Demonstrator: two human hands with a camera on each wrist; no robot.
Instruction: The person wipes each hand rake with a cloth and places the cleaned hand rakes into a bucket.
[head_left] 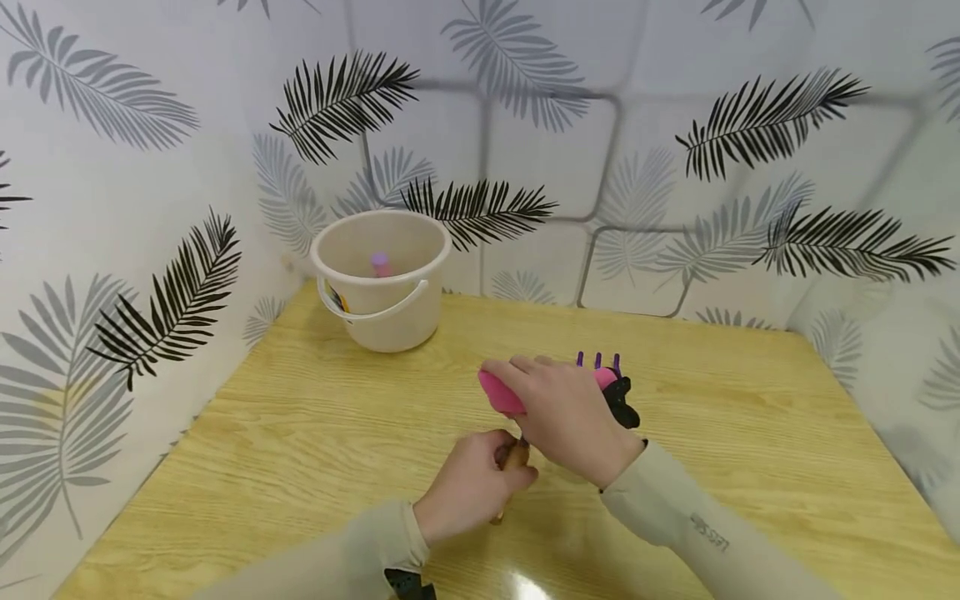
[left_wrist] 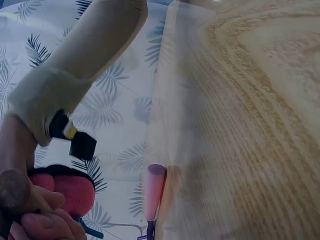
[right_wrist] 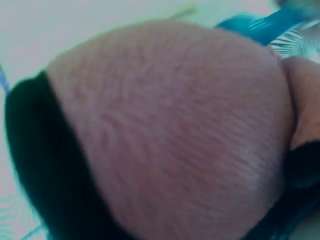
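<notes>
My left hand (head_left: 471, 479) grips the brown wooden handle (head_left: 516, 457) of a small tool; the handle's rounded end (left_wrist: 14, 189) faces the left wrist camera. My right hand (head_left: 566, 412) lies just above and right of it, fingers bent over a soft pink pad (head_left: 501, 393) that sticks out past them. A blue flat part (right_wrist: 265, 26) shows near the hands in the right wrist view, and the fuzzy pad (right_wrist: 175, 130) fills most of that view. What lies under my right hand is hidden.
Behind my right hand, purple prongs (head_left: 597, 361) of a small rake rise from the table. A pink and purple handle (left_wrist: 155, 192) stands out in the left wrist view. At the back left is a white bucket (head_left: 397, 321) holding a pink and purple item; patterned wall covering (head_left: 540, 167) borders the table.
</notes>
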